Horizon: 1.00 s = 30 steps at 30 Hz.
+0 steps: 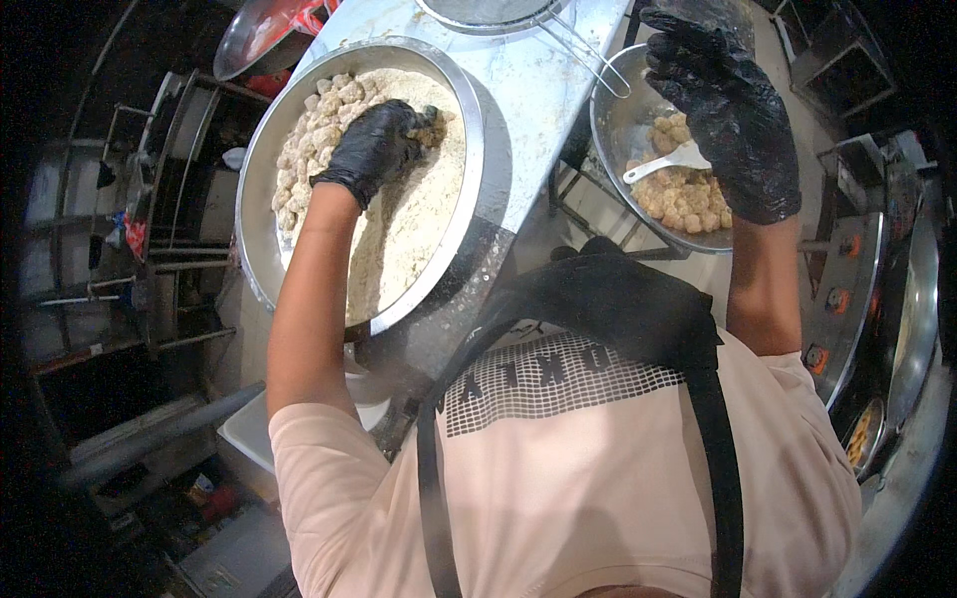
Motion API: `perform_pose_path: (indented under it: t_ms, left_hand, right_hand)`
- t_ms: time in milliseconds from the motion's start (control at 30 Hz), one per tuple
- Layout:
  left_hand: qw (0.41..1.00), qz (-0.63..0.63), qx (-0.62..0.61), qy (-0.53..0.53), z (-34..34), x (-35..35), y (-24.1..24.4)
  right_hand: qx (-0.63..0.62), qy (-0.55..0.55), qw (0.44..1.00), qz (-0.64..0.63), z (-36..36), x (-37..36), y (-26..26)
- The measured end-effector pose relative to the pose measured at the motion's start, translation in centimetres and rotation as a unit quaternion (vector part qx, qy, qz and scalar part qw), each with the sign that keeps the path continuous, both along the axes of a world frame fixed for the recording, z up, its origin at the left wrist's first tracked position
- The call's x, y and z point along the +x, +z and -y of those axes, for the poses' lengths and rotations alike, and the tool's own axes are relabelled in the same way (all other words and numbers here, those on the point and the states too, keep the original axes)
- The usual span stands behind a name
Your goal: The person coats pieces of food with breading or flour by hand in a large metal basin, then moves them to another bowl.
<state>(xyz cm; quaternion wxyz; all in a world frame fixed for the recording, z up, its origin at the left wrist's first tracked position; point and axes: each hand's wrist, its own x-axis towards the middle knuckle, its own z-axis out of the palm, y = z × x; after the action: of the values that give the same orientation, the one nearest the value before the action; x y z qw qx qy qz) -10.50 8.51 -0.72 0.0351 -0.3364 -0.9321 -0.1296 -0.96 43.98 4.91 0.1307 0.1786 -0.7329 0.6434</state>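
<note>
My left hand, in a black glove, reaches into a wide metal bowl of pale flour. Its curled fingers meet a brownish, wet-looking clump of food pieces; whether they grip it or only touch it is hidden. Flour-coated chunks are heaped along the bowl's left side. Also gloved in black, my right hand is raised over a second metal bowl, fingers apart and holding nothing. Wet, battered chunks lie in that bowl, with a white plastic spoon resting on them.
A wire-handled sieve lies at the far end of the light tabletop. Another metal bowl with red plastic stands at the upper left. A stove with knobs and a large pan are at my right.
</note>
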Motion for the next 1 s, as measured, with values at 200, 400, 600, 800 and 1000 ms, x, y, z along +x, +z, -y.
perform_pose_path:
  t_ms: [200,400,600,800,1000]
  left_hand:
    - [0.999,0.006,-0.044,0.022,-0.9,0.8,-1.2]
    - [0.924,0.290,0.210,0.135,-1.7,1.0,0.2]
    - [0.921,0.275,0.174,0.213,0.7,-0.2,-0.9]
    - [0.970,0.137,0.182,0.078,0.5,-0.1,-1.9]
    - [0.982,0.129,0.072,0.120,-0.1,-0.1,-3.8]
  right_hand:
    - [-0.173,0.079,0.981,0.035,-0.4,-0.1,-0.7]
    - [-0.183,0.074,0.979,0.043,0.1,0.4,-0.6]
    - [-0.378,0.026,0.906,0.186,0.4,0.8,0.3]
    - [-0.014,0.001,0.999,-0.031,-0.3,0.6,-1.2]
    - [-0.032,0.023,0.999,0.002,0.1,0.7,-0.6]
